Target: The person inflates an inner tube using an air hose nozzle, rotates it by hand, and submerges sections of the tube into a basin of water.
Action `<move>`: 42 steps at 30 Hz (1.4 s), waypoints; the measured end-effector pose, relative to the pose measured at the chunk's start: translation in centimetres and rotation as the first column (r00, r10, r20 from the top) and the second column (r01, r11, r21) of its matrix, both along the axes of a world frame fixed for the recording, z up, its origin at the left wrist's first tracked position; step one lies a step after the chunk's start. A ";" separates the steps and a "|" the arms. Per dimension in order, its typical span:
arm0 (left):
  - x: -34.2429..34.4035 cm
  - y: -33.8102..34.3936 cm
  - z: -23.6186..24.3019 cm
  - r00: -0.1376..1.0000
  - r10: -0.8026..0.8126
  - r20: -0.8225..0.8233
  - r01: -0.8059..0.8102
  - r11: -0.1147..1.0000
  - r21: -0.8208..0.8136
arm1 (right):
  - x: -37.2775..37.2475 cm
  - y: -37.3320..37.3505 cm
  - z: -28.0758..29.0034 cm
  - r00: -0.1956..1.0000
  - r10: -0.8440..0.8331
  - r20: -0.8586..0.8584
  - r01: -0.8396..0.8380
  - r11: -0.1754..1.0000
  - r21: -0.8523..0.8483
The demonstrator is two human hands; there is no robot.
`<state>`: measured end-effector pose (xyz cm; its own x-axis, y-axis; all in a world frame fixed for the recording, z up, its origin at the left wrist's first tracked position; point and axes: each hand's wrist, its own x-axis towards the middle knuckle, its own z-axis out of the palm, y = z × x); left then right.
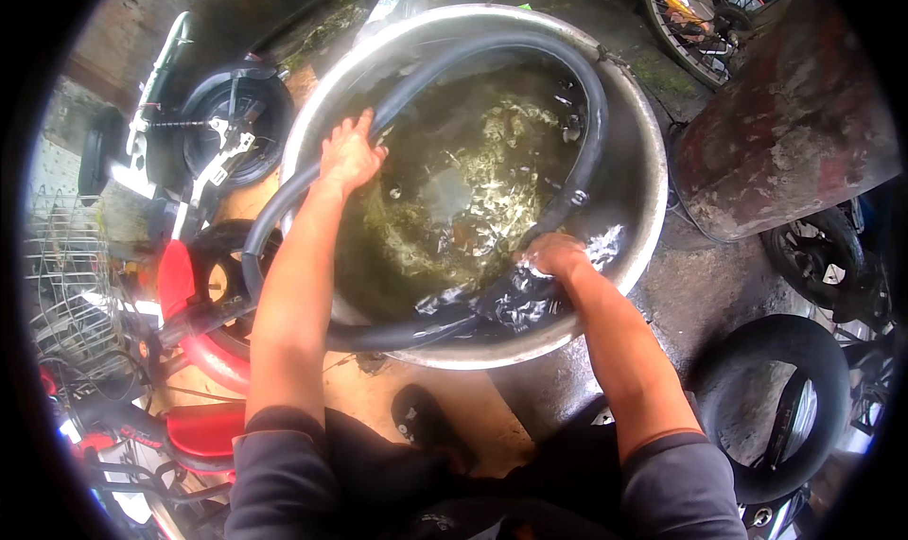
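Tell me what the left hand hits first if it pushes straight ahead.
Beyond the black rubber tube under it, the left hand would probably meet the far wall of the round metal basin; depth is unclear.

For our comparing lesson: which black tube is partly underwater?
The thinner tube across the metal basin, with left hand and right hand on it; the thicker tube, lower right, sits outside.

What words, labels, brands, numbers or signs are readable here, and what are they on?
None that I can read.
Dark inner tube: no legible lettering shows.
Black shoe: small pale mark, too blurred to read.
Black clothing, lower edge: faint pale mark, too blurred.
Dark bar, lower left: reddish marking, too small to read.
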<state>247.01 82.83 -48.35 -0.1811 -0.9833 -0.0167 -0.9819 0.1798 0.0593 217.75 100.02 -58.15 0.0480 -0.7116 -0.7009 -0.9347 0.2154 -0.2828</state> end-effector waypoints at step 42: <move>8.2 18.3 3.8 0.751 0.514 -0.414 -0.484 0.855 0.185 | -10.6 -2.9 2.9 0.949 -0.032 -0.313 -0.198 0.713 -0.673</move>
<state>255.22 101.10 -44.58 0.3322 -0.9353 -0.1221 -0.7978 -0.3476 0.4926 207.11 97.15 -55.21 0.0148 -0.9999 -0.0059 -0.9990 -0.0145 -0.0417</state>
